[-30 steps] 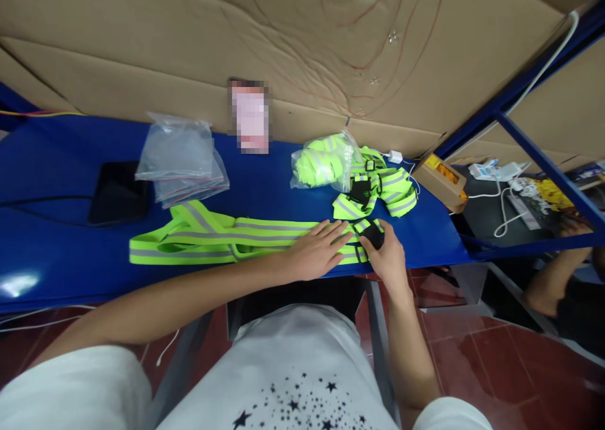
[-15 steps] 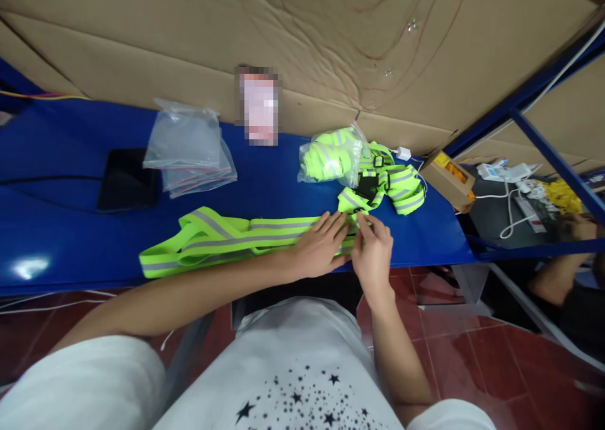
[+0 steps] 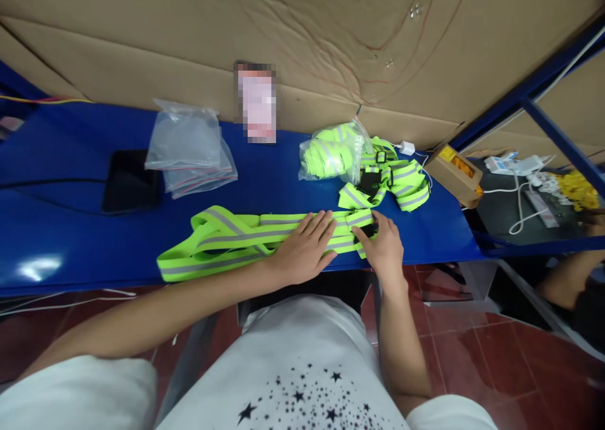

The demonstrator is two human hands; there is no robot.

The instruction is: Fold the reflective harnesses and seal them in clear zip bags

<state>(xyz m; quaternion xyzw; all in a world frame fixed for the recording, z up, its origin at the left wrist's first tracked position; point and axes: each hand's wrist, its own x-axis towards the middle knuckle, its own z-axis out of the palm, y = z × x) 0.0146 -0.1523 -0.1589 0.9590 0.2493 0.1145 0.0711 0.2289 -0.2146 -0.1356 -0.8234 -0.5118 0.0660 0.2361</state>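
Yellow-green reflective straps [image 3: 236, 238] with grey stripes lie folded lengthwise along the front of the blue table, loose loops at their left end. My left hand [image 3: 302, 250] presses flat on them right of the middle, fingers stretched out. At the right end my right hand [image 3: 386, 248] grips the folded end between thumb and fingers, around a black piece [image 3: 368, 230] partly hidden by the hand. Just behind lies a bundle of similar straps [image 3: 410, 187] with black buckles, beside a clear bag [image 3: 331, 156] of rolled straps.
Clear zip bags [image 3: 189, 143] are stacked at the left, next to a black flat device [image 3: 130, 181] with a cable. A blurred pink item [image 3: 258, 105] leans on the cardboard wall. A cardboard box [image 3: 456, 174] stands at the right end; beyond it, another person's arm [image 3: 567, 278] shows.
The folded straps' left end has shifted right. My right hand has moved slightly right and its grip has changed, uncovering the black piece. My left hand stays flat, slightly further left.
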